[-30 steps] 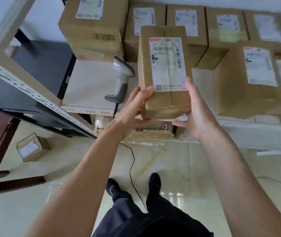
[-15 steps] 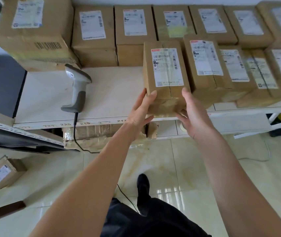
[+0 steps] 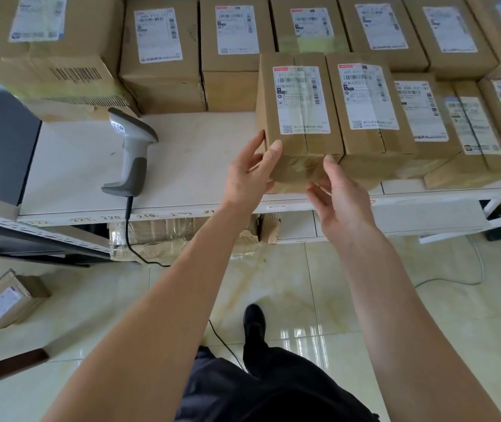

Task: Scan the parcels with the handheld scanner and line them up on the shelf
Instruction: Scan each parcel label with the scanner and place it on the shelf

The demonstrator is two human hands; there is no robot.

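On the white shelf (image 3: 200, 153), brown parcels (image 3: 365, 32) above glossy tiles (image 3: 304, 284).

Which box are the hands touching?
The front-row box at the left end, nearest the scanner. The left hand and right hand are on it; no other box is touched.

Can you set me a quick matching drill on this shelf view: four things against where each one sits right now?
Things:
1. handheld scanner
2. parcel being placed
3. small box
4. left hand

Places:
A. on the floor, lower left
B. front row of the shelf, up against the next parcel
C. on the shelf, left of the hands, cable hanging over the edge
D. touching the placed parcel's left side

Pairs: 1-C, 2-B, 3-A, 4-D
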